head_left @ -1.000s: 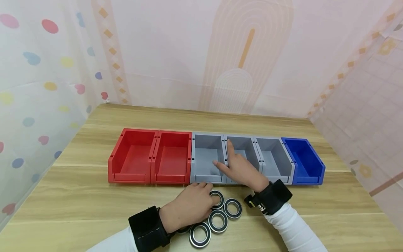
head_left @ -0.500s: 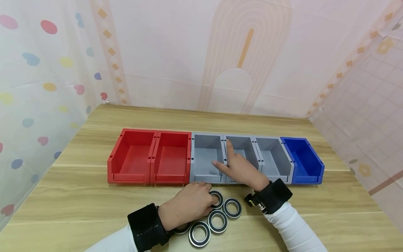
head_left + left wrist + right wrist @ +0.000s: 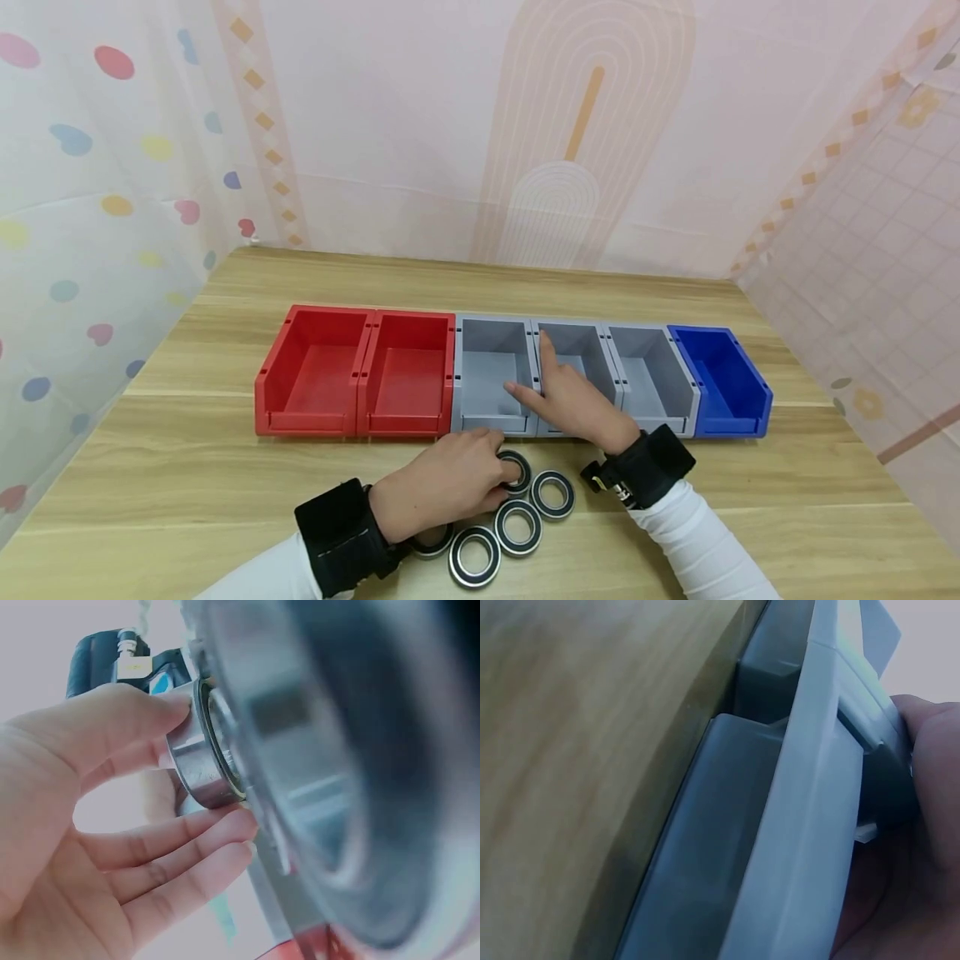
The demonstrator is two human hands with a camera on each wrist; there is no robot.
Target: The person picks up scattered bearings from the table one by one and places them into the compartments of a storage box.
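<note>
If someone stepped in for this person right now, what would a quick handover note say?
Left hand: fingers curled round one bearing, the rearmost of the group lying on the table in front of the bins; the bearing is not yet lifted clear.
Right hand: rests on the wall between the first grey bin and the middle grey bin, steadying them.
Done: nothing sorted; all six bins look empty.
Left: the other bearings lie on the table beside the left hand, one partly hidden under it.
</note>
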